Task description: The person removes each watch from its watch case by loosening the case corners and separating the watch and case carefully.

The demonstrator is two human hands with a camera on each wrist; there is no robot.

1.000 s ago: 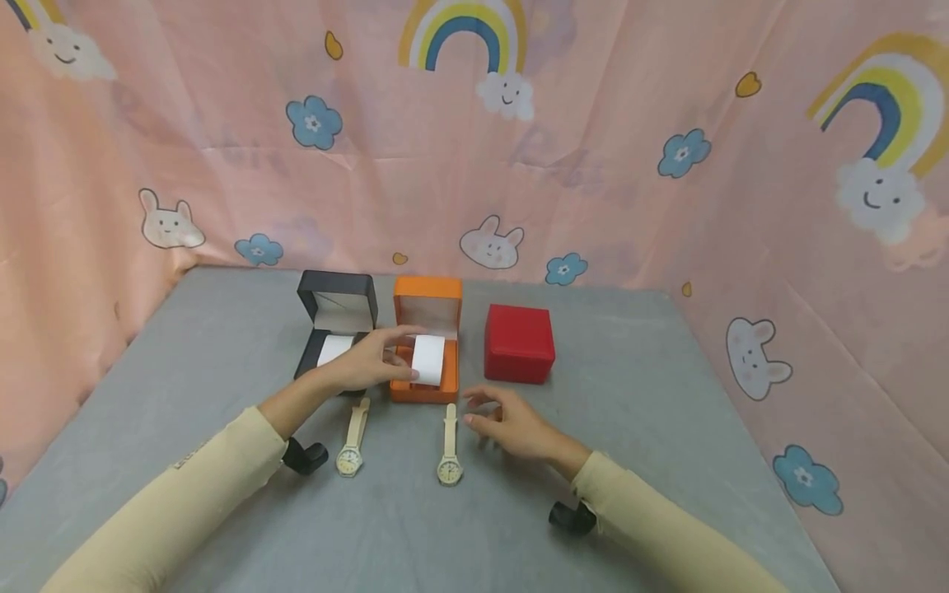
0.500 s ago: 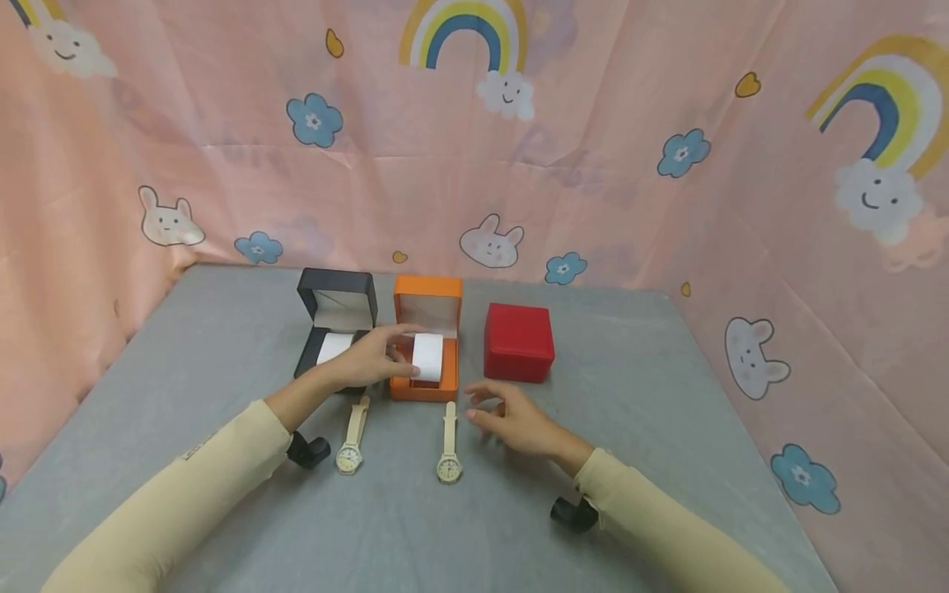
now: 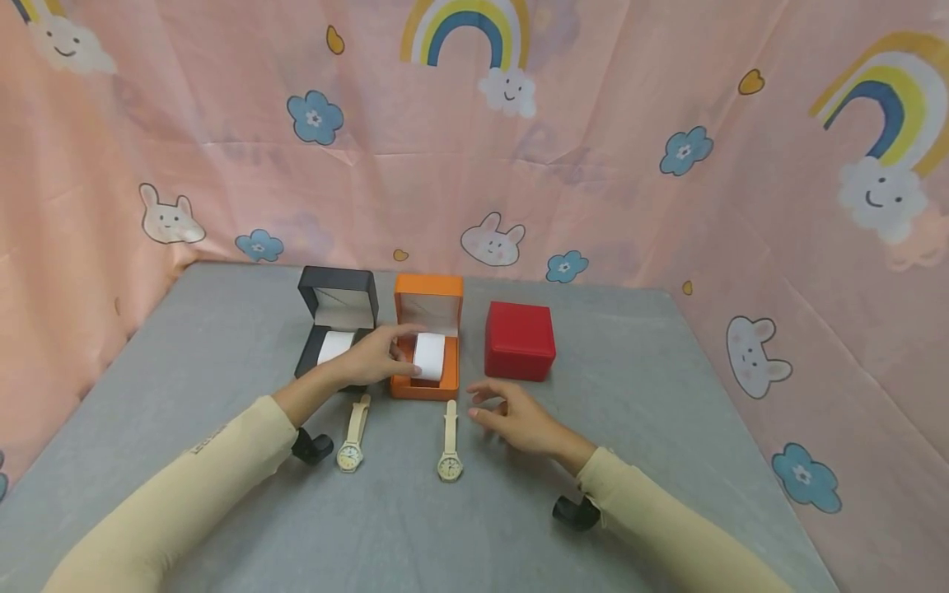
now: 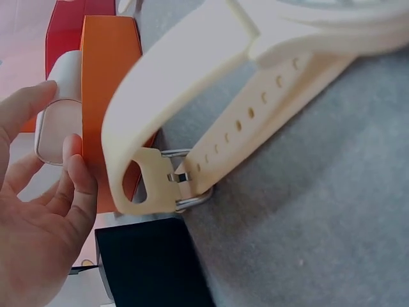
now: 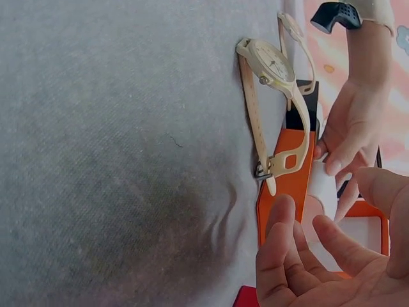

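Note:
My left hand (image 3: 371, 356) reaches over the orange watch box (image 3: 428, 285), whose lid stands up. Between thumb and fingers it pinches a white watch cushion (image 3: 429, 356) at the box's opening. In the left wrist view the cushion's pale end (image 4: 61, 131) faces the fingers. My right hand (image 3: 522, 418) hovers right of a cream watch (image 3: 449, 468), its fingers loosely bent around nothing. A second cream watch (image 3: 350, 456) lies further left, below my left wrist. Both straps point toward the boxes; the right wrist view shows the nearer watch (image 5: 271, 61) standing on its buckled strap.
Left of the orange box stands a black watch box (image 3: 337, 284), lid up, with a white cushion (image 3: 335, 344) inside, partly hidden by my left hand. A closed red box (image 3: 521, 329) sits to the right. Patterned pink cloth (image 3: 608, 181) hangs behind the grey table (image 3: 652, 395).
The white cushion has tipped slightly in my left fingers, its lower edge rising a little. My right hand has hardly moved; boxes and watches stay in place.

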